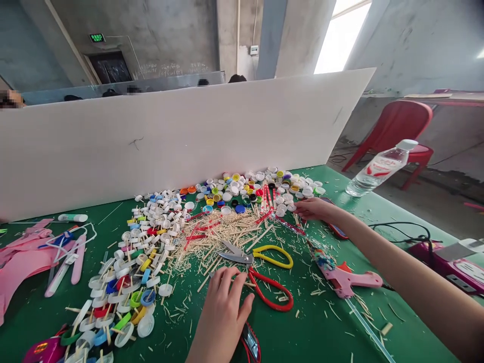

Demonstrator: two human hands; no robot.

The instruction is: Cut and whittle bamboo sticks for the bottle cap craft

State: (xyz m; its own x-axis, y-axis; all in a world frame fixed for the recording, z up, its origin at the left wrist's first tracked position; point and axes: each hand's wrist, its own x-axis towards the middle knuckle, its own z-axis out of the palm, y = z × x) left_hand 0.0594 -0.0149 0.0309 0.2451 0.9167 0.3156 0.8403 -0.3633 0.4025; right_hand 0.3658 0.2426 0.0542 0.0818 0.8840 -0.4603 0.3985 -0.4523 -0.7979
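Note:
My right hand [314, 208] reaches to the near side of the loose bottle caps, with its fingers closed together at a white bottle cap [291, 206]. My left hand [226, 301] is low over the table, fingers bent and thumb apart, beside the scissors; its fingertips are partly hidden. The scissors [245, 258], with one yellow and one red handle, lie with blades spread on a heap of short wooden sticks [230, 229]. Left of the heap are many caps with sticks fixed to them [151, 257]. A pink glue gun [350, 280] lies below my right forearm.
A white board [181, 146] stands along the back of the green table [310, 327]. A water bottle [381, 169] and a magenta power strip [454, 267] are at right. Pink cloth [30, 257] lies left. A red-edged cutter [250, 343] is beside my left wrist.

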